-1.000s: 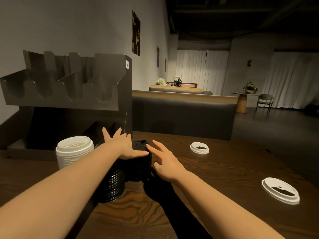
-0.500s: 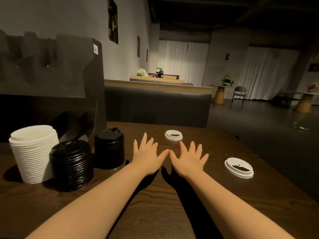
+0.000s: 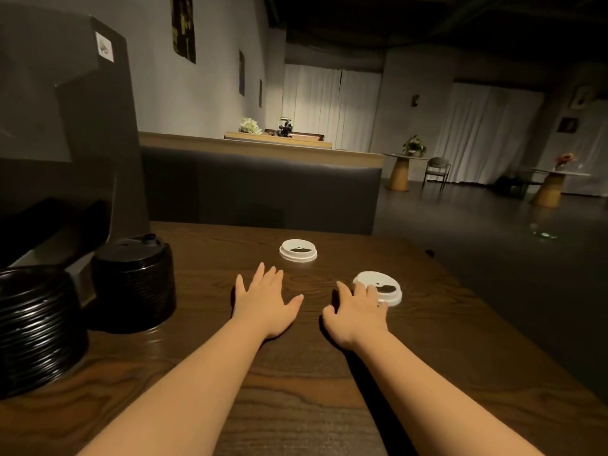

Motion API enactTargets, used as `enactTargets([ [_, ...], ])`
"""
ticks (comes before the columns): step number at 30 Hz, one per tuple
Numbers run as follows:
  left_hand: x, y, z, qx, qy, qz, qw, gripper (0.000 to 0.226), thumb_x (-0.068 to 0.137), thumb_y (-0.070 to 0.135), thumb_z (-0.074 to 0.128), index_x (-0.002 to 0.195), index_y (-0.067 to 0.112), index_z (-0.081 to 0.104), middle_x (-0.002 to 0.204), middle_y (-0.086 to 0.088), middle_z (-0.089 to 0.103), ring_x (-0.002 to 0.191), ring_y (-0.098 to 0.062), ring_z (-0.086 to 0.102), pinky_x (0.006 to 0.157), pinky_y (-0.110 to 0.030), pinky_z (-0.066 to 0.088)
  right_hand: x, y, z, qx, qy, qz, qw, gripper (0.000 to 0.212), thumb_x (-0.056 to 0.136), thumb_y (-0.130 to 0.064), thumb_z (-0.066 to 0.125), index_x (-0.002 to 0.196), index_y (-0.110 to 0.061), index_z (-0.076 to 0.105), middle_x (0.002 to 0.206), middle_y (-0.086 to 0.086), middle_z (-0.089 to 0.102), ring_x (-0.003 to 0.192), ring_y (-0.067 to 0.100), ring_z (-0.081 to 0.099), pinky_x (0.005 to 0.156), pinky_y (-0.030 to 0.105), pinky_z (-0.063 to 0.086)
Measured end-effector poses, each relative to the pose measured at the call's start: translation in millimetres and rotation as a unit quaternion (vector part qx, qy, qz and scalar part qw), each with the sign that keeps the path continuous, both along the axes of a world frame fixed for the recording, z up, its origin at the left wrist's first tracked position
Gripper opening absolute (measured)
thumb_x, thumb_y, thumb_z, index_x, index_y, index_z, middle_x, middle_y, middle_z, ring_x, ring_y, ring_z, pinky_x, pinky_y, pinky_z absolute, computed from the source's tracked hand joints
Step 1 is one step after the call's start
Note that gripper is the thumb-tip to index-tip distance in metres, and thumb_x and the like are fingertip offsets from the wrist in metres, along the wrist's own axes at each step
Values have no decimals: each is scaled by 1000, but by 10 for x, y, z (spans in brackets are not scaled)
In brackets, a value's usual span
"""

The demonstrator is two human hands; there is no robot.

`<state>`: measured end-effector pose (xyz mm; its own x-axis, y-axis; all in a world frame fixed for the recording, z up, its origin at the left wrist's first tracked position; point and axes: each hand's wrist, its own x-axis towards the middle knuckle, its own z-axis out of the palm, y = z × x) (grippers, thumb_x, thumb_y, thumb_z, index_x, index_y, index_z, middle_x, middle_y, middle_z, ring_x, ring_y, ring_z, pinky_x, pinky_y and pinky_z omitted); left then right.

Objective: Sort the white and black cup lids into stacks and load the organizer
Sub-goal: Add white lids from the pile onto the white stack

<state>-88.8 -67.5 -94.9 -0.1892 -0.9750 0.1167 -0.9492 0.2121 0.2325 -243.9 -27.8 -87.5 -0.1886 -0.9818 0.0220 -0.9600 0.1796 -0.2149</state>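
Two loose white lids lie on the wooden table: a far one and a nearer one to its right. My right hand reaches onto the nearer white lid, fingertips touching its left rim, fingers spread. My left hand hovers flat and open, just short of the far lid. Two stacks of black lids stand at the left: one by the organizer, one at the frame's edge. The dark organizer rises behind them. The white lid stack is out of view.
A dark upholstered bench back runs behind the table's far edge. The table's right edge drops to open floor with small round tables and a chair far off.
Both hands left the black stack and moved right across the table. My right hand has reached the nearer white lid. The view swung right, so the white stack left the frame.
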Motion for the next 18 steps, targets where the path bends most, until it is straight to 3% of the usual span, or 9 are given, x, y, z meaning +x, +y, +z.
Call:
enactTargets([
  [5, -110, -294, 2, -15, 5, -28, 999, 72, 96, 50, 38, 153, 20, 7, 161, 2, 2, 147, -18, -11, 115, -50, -8, 1, -66, -2, -67, -32, 47, 996, 64, 94, -38, 40, 150, -17, 17, 151, 11, 22, 138, 27, 22, 112, 42, 29],
  [9, -195, -582, 26, -15, -2, -57, 998, 71, 96, 42, 41, 153, 20, 4, 161, 2, -1, 147, -19, -13, 116, -49, -8, -40, -96, -37, -97, -33, 27, 994, 44, 93, -30, 41, 131, -7, 41, 133, 9, 34, 124, 23, 30, 104, 32, 34],
  [14, -258, -876, 12, 14, 9, -59, 998, 69, 97, 40, 40, 153, 23, 3, 161, 2, -1, 146, -20, -15, 116, -48, -10, -62, -198, -64, -101, -83, 15, 991, 33, 91, -31, 45, 116, -10, 49, 125, 8, 37, 117, 23, 30, 103, 34, 35],
  [18, -271, -976, 13, 18, 16, -49, 999, 63, 96, 43, 41, 151, 22, 19, 159, -2, 16, 148, -22, 3, 116, -50, -1, -99, -256, -94, -88, -126, -12, 988, 56, 87, -49, 55, 124, -8, 45, 140, 12, 35, 138, 31, 21, 115, 42, 24],
])
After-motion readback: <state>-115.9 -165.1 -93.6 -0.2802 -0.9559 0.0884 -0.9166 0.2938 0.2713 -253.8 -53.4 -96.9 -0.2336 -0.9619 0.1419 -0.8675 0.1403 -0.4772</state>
